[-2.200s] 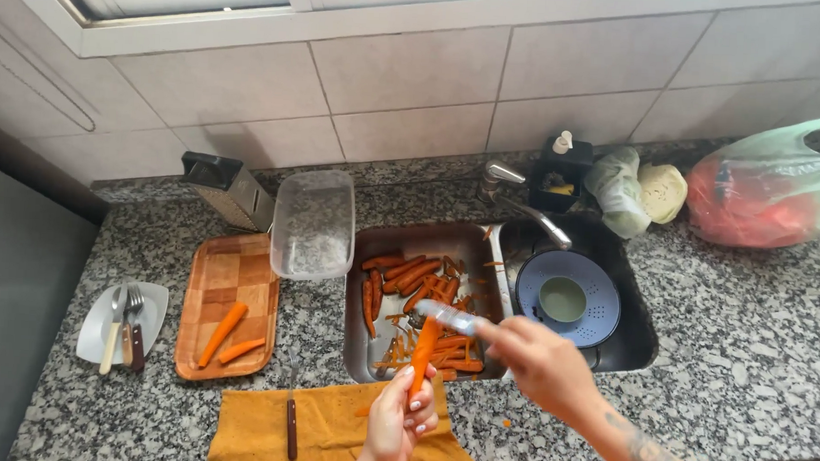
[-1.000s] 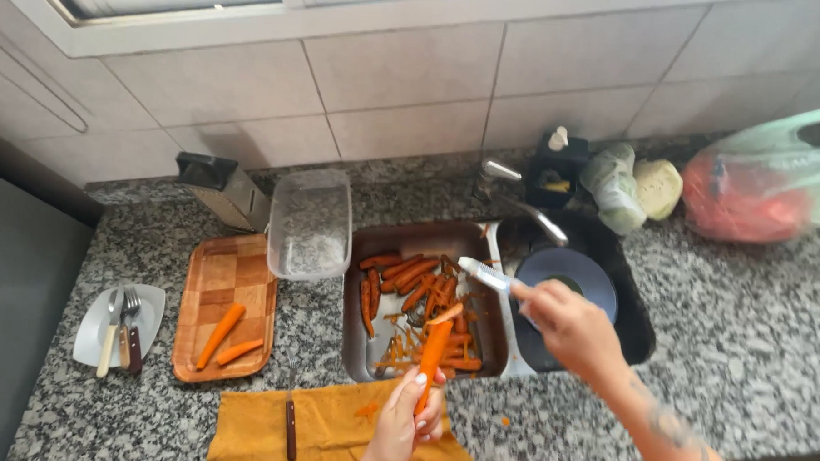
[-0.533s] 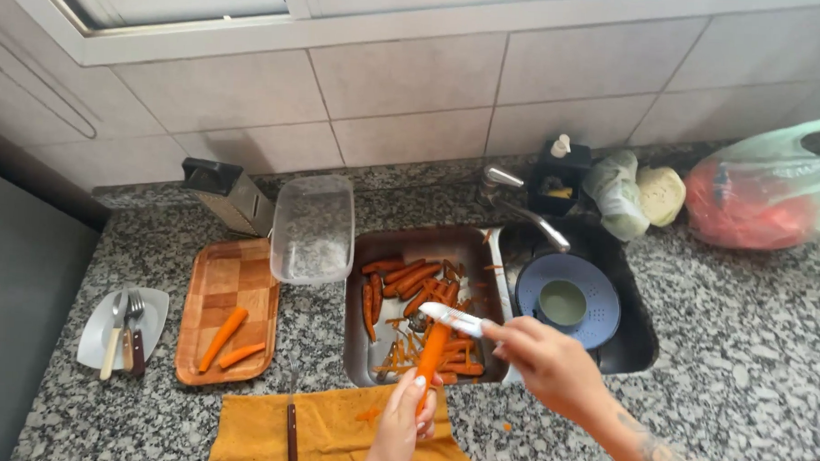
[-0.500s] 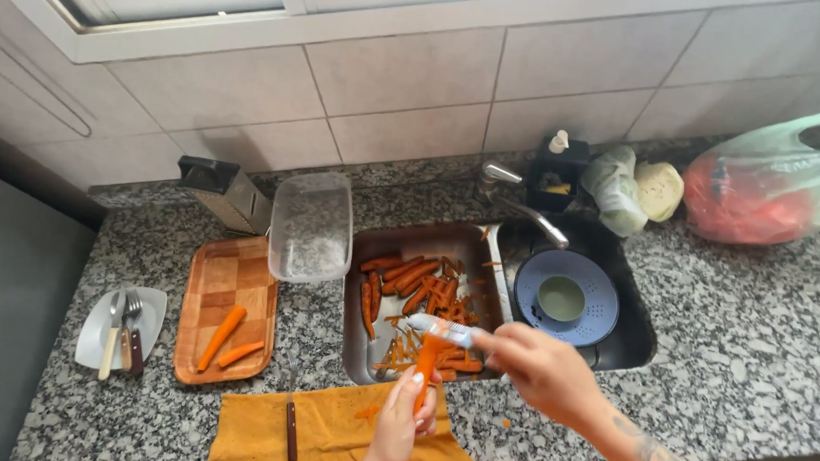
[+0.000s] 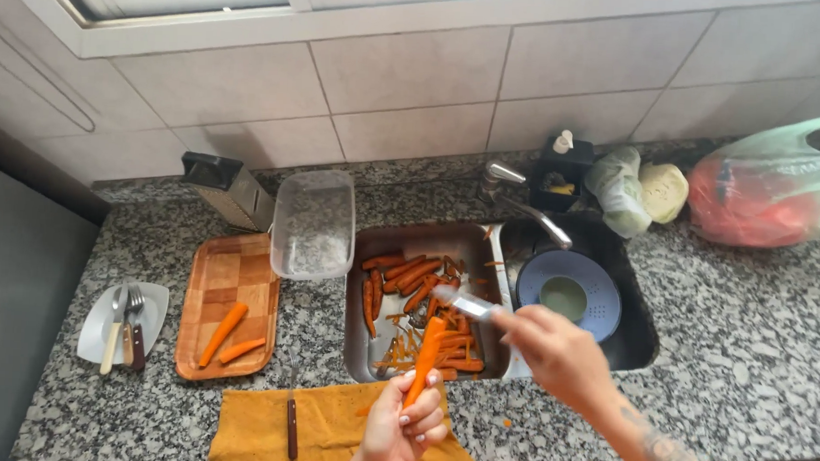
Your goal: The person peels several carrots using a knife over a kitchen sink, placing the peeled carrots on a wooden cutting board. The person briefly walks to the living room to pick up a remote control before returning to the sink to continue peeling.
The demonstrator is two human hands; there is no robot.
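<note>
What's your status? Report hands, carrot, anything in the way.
Left hand grips carrot, tip up over tray. Right hand holds peeler just above its tip. Nothing between them.

Your carrot [image 5: 424,360] was orange, peeler [image 5: 466,303] silver. Cloth [image 5: 330,425] mustard yellow, board [image 5: 227,304] checkered brown wood, counter [image 5: 751,361] speckled grey granite.

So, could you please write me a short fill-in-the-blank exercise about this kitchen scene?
1. The left hand holds a ____ over the metal tray.
2. The right hand holds a ____ near the carrot's tip.
3. Two peeled carrots lie on the ____ board.
4. A knife lies on the ____ cloth.

Missing words: carrot; peeler; wooden; yellow
</note>
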